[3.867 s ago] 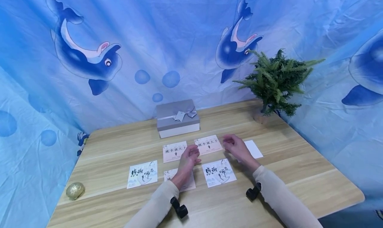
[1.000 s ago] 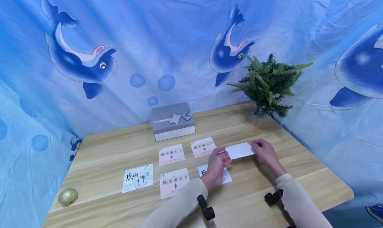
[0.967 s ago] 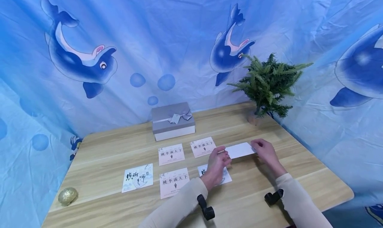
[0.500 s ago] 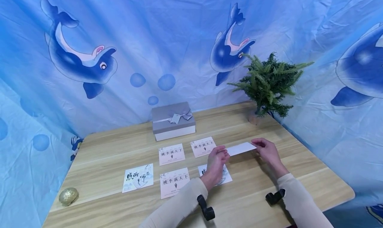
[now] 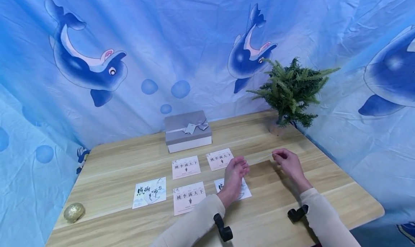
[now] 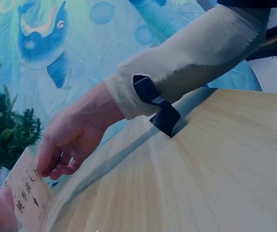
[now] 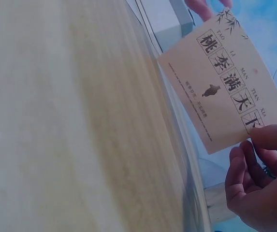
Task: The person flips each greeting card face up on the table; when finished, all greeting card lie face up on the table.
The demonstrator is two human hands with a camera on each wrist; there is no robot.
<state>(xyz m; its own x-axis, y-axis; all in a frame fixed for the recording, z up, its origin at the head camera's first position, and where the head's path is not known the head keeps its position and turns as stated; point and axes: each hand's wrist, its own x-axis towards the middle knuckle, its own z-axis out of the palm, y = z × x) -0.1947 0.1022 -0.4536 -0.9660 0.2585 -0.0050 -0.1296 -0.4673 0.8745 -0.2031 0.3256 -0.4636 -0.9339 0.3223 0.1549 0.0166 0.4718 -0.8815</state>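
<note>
A printed card [image 7: 214, 99] is held above the table between both hands. The head view catches this card [image 5: 263, 158] nearly edge-on, while both wrist views show its side with Chinese characters. My right hand [image 5: 290, 166] pinches its right end between thumb and fingers. At the opposite end, my left hand [image 5: 234, 175] holds the card's edge, its fingers only lightly bent; the exact contact is partly hidden. Under the left wrist lies a blue-and-white card [image 5: 244, 193], partly covered. A pink card [image 5: 214, 165] lies just beyond the left hand.
On the wooden table [image 5: 113, 225] lie two more pink cards, a near one [image 5: 189, 207] and a farther one [image 5: 178, 173], plus a blue-and-white card [image 5: 142, 202]. A grey gift box [image 5: 181, 124] stands behind, a small tree [image 5: 290, 92] back right, a gold ornament [image 5: 74, 212] front left.
Both hands took up the white-backed card that lay at the right. Over the last second it has tilted until its white back no longer shows from above; the hands have barely shifted.
</note>
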